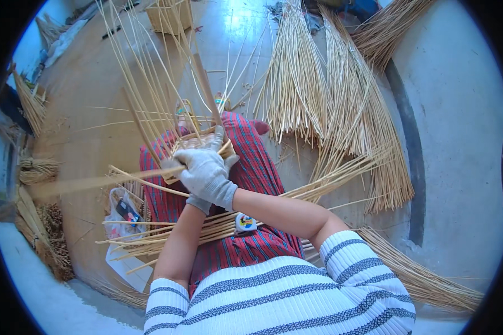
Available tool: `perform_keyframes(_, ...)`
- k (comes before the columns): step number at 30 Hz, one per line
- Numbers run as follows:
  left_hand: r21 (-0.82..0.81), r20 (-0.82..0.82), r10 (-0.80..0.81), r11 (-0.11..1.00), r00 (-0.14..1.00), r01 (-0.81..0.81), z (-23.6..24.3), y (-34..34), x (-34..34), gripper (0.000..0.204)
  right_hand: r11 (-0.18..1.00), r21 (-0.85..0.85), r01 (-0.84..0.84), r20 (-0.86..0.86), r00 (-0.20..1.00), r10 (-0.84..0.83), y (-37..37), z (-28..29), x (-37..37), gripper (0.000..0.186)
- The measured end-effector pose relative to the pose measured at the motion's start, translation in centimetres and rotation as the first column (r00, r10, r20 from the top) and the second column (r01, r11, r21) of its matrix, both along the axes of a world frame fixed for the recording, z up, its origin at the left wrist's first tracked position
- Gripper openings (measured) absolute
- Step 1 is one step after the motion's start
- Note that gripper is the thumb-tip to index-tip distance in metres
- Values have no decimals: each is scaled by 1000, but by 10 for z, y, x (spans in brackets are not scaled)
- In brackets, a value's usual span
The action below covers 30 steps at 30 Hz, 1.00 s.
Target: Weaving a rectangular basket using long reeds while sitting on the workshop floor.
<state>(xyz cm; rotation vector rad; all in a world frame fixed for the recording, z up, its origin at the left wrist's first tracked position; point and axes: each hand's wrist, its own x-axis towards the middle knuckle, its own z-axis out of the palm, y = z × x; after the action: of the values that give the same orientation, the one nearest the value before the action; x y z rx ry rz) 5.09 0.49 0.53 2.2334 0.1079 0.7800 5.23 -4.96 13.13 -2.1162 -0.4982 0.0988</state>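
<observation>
A small wicker basket (200, 139) rests on my lap with long upright rods (145, 72) rising from its rim, several of them spreading far forward. My right hand (202, 170), in a pale grey glove, is closed at the basket's near side. From its fingers a wicker rod (95, 181) runs left, smeared by motion. My left hand (232, 161), gloved too, lies mostly hidden under the right one; its visible part is against the basket's near right corner. My forearms come close together at the wrists. Loose rods (218, 228) lie across my lap beside a white tape measure (245, 223).
Large bundles of rods (296, 84) lie on the floor ahead and to the right. Another bundle (419, 273) is at the lower right. A plastic bag (119, 215) sits left of my lap. Further bundles (39, 170) line the left wall. A box-shaped basket (170, 18) stands far ahead.
</observation>
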Motion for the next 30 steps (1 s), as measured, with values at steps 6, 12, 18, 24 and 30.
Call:
perform_keyframes(6,-626,118,37,778,992,45,75,-15,-15,34,572,808,140,-222,972,76,-31,-1,79,36)
perform_keyframes(12,-974,-203,52,95,978,-207,41,63,-27,37,921,312,234,-542,840,-30,-38,-123,112,41)
perform_keyframes(18,-854,-301,-7,446,954,-267,63,61,-26,38,926,-142,-350,-335,897,288,-78,-45,121,63)
perform_keyframes(24,-738,-131,-38,671,991,-72,98,54,21,17,815,-453,-360,-278,926,254,-71,-28,120,70)
perform_keyframes(30,-111,-109,-38,993,993,26,79,48,101,20,918,-384,-103,-134,989,55,-58,-44,99,62)
